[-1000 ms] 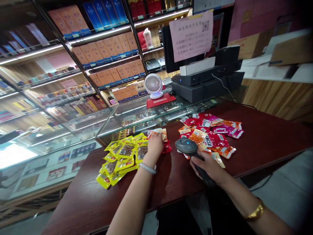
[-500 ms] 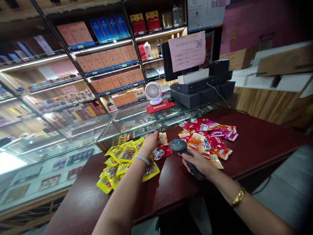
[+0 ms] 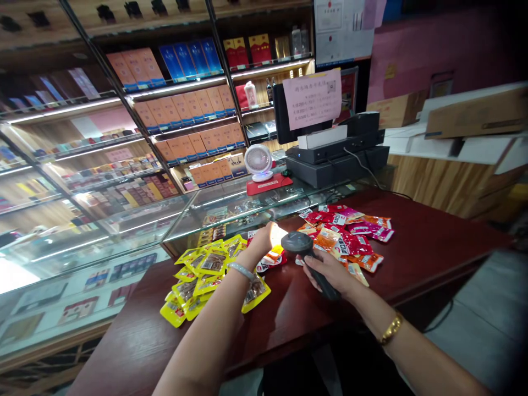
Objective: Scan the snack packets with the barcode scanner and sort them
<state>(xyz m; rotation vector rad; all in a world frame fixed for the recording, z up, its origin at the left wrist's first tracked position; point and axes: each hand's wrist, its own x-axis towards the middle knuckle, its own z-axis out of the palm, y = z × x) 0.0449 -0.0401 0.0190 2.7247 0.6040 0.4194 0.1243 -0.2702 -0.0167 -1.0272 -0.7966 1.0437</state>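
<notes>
My right hand [image 3: 328, 270] is wrapped round the handle of a dark barcode scanner [image 3: 297, 242], whose head points left. Its bright light falls on my left hand [image 3: 266, 240], which is closed at the edge of an orange snack packet [image 3: 274, 255]; the fingertips are partly lost in glare. Beneath that packet lies a red snack packet [image 3: 268, 265]. Left of my left wrist is a heap of yellow snack packets [image 3: 213, 262] with clear windows. Red, orange and purple snack packets [image 3: 358, 245] form another pile beyond the scanner, to the right.
The dark red tabletop [image 3: 289, 324] meets a glass display case [image 3: 177, 234]. Behind stand a white fan [image 3: 258, 161] on a red mat, a monitor with a pink notice [image 3: 313, 99], and a black cash drawer [image 3: 338, 165]. Cartons [image 3: 474, 118] sit at the right.
The scanner's light has come on over the packet at my left hand. My left hand has shifted slightly right and down, nearer the scanner head. The view has tilted a little upward.
</notes>
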